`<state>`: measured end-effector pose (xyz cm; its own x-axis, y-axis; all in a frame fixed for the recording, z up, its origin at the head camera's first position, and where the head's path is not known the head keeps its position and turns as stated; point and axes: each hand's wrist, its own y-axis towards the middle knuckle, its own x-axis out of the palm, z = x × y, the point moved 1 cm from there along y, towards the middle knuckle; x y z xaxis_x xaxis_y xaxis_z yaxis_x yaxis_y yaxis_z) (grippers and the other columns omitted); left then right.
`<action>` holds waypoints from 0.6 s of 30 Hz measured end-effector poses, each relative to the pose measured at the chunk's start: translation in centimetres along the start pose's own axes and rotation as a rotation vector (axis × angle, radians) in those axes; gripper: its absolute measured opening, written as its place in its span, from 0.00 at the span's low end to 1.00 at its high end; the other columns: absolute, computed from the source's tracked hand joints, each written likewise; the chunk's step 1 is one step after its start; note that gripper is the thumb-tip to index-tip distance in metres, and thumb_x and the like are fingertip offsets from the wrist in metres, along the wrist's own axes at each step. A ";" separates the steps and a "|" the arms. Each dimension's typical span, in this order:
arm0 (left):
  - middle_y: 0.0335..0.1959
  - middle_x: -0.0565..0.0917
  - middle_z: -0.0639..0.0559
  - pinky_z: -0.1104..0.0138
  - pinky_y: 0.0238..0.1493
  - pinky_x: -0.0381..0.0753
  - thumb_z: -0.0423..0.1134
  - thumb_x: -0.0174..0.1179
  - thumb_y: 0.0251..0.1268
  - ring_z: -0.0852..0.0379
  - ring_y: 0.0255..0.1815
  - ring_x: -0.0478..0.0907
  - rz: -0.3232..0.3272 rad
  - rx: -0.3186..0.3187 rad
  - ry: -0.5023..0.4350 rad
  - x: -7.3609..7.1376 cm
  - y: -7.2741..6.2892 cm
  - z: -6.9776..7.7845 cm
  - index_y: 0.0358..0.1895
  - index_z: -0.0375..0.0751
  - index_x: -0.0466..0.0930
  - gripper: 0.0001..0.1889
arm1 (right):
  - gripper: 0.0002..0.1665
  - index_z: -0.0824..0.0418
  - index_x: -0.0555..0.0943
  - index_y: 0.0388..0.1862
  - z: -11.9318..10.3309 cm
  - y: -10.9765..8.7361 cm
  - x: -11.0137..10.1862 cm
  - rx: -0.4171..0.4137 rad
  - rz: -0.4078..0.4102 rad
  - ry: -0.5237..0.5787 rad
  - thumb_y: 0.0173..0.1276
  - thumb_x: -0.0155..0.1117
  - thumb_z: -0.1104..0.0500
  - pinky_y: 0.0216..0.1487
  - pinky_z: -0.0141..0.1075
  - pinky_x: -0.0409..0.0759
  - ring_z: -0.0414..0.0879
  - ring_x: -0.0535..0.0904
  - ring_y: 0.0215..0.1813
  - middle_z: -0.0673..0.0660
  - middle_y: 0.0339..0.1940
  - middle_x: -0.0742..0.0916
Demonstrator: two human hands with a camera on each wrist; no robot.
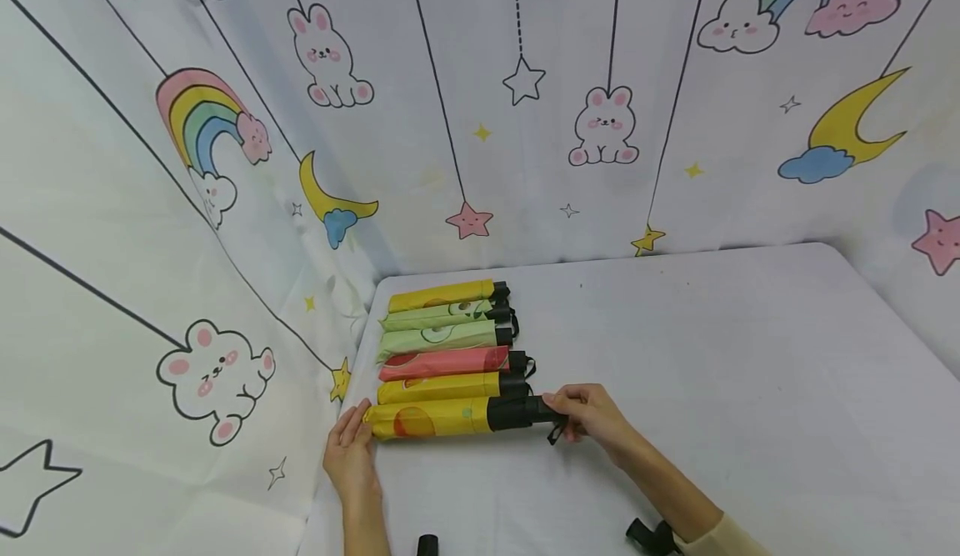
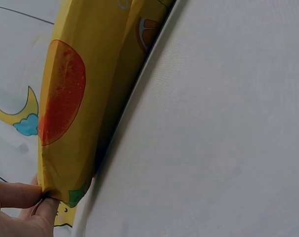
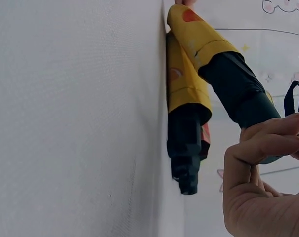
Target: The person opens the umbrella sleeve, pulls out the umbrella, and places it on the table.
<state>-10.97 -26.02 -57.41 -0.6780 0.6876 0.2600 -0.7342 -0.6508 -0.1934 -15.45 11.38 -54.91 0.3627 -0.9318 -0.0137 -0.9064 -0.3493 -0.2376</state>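
Observation:
A folded umbrella [image 1: 442, 418] in a yellow sleeve with orange fruit prints is held between both hands, slightly raised off the table in the right wrist view. My left hand [image 1: 352, 452] pinches the closed tip of its sleeve, as the left wrist view shows at the sleeve's corner [image 2: 76, 195]. At the other end my right hand [image 1: 592, 418] grips the black handle [image 3: 255, 108], and a wrist strap [image 3: 293, 96] loops out beside the fingers. Just behind lies another folded yellow umbrella [image 1: 442, 387], its black handle pointing right.
Farther back, more folded umbrellas lie in a row: a red one [image 1: 442, 363], light green ones [image 1: 442, 338] and a yellow one [image 1: 442, 295]. Black handle ends [image 1: 427, 545] show at the front edge, another [image 1: 651, 537] beside the right sleeve. A printed curtain [image 1: 420, 147] hangs behind the white table [image 1: 712, 373].

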 end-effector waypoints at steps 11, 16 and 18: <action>0.60 0.86 0.46 0.76 0.55 0.80 0.23 0.56 0.76 0.58 0.64 0.80 0.001 0.006 0.009 -0.1 0.2 -0.4 0.71 0.29 0.67 0.23 | 0.25 0.69 0.83 0.35 -0.2 -0.4 -0.7 -0.017 0.000 0.032 0.74 0.68 0.46 0.23 0.30 0.70 0.43 0.75 0.20 0.53 0.26 0.78; 0.61 0.86 0.46 0.76 0.54 0.80 0.24 0.56 0.76 0.58 0.65 0.80 0.005 0.004 0.012 -0.1 0.2 -0.5 0.71 0.29 0.67 0.23 | 0.25 0.69 0.82 0.34 -0.2 -0.7 -0.9 -0.027 0.002 0.032 0.74 0.68 0.47 0.22 0.30 0.70 0.43 0.75 0.19 0.53 0.26 0.78; 0.61 0.86 0.47 0.77 0.54 0.79 0.24 0.56 0.76 0.57 0.65 0.80 0.006 0.003 0.016 -0.2 0.2 -0.4 0.71 0.29 0.66 0.23 | 0.25 0.69 0.82 0.33 -0.1 -0.8 -1.0 -0.028 0.002 0.034 0.75 0.68 0.47 0.22 0.30 0.70 0.43 0.75 0.19 0.53 0.26 0.79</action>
<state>-11.04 -26.13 -57.88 -0.6829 0.6888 0.2433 -0.7300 -0.6558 -0.1925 -15.06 12.56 -54.55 0.3537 -0.9352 0.0192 -0.9129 -0.3496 -0.2105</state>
